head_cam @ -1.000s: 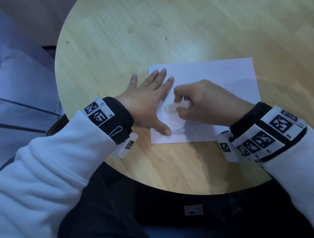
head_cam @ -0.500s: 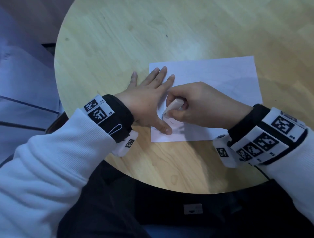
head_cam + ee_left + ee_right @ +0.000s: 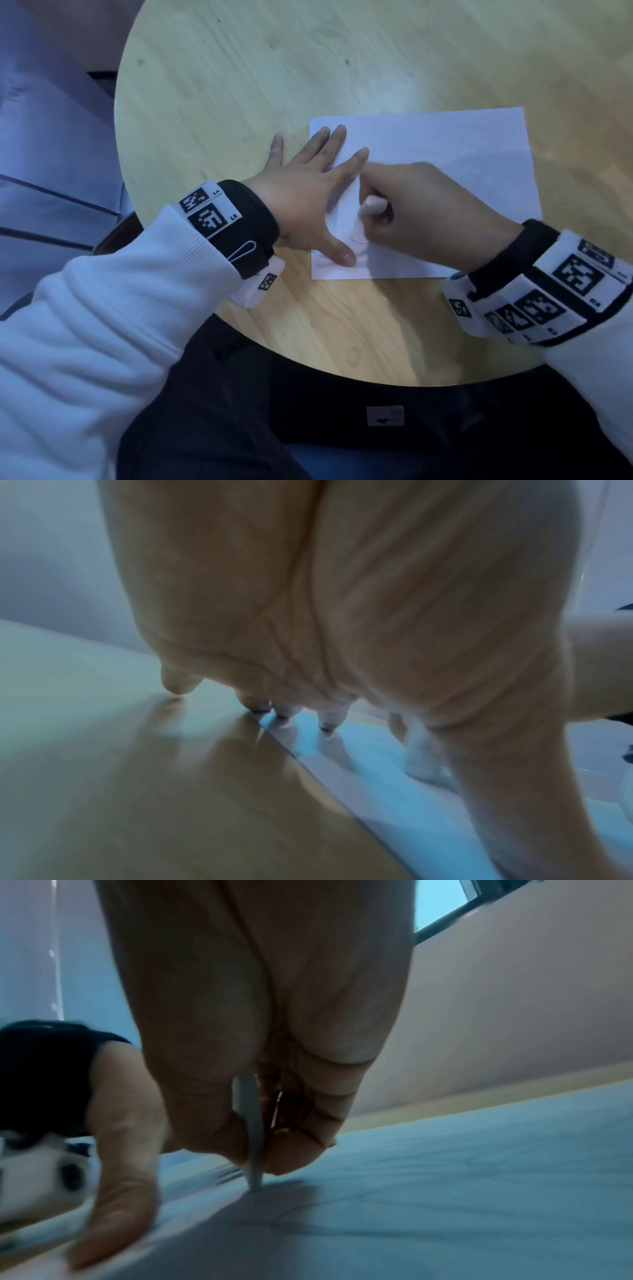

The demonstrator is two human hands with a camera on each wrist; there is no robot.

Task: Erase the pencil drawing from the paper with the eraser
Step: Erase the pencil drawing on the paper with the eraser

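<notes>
A white sheet of paper (image 3: 445, 154) lies on the round wooden table (image 3: 239, 85). My left hand (image 3: 308, 192) lies flat with spread fingers on the paper's left edge, thumb near the bottom left corner. My right hand (image 3: 411, 212) pinches a white eraser (image 3: 371, 205) between thumb and fingers, its tip down on the paper. In the right wrist view the eraser (image 3: 251, 1137) meets the paper (image 3: 479, 1177) just under the fingers. A faint pencil curve (image 3: 358, 239) shows below the eraser. In the left wrist view the fingertips (image 3: 329, 718) press the paper's edge.
The table's front edge (image 3: 342, 373) curves just in front of my lap. Bare wood stretches to the left of the paper and behind it. A grey floor or seat (image 3: 51, 154) lies to the left, off the table.
My right hand has moved the eraser over the paper beside my left index finger, first down-left and now a little up and right. The left hand has stayed flat in place.
</notes>
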